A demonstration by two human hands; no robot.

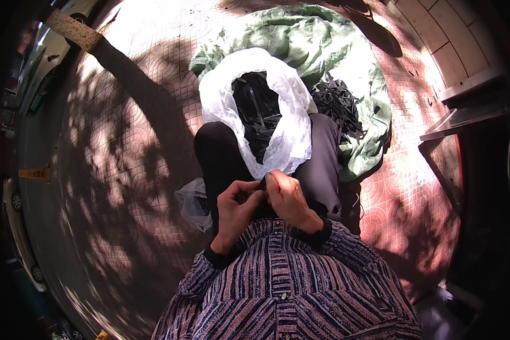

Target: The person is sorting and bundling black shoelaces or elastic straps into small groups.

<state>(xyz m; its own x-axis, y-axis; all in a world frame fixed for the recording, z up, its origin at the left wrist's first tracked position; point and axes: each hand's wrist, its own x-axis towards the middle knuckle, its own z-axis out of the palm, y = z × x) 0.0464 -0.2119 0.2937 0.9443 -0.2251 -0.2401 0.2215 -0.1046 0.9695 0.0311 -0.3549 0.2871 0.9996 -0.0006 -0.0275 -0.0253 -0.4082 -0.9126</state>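
My left hand point(237, 208) and my right hand point(288, 197) meet in my lap, both pinching a small dark piece point(262, 185) between the fingertips. Just beyond them a white plastic bag point(292, 133) stands open between my knees, filled with dark strips point(258, 110). Behind it lies a green sheet point(323, 51) spread on the pavement, with a heap of more dark strips point(337, 102) on it. My legs are in dark trousers and my sleeves are striped.
Patterned paving point(124, 153) lies all around, dappled with shade. A clear plastic bag point(191, 201) sits by my left knee. A tree trunk point(73, 31) is at the far left by parked cars point(20, 232). Steps and a metal frame point(464, 113) are at the right.
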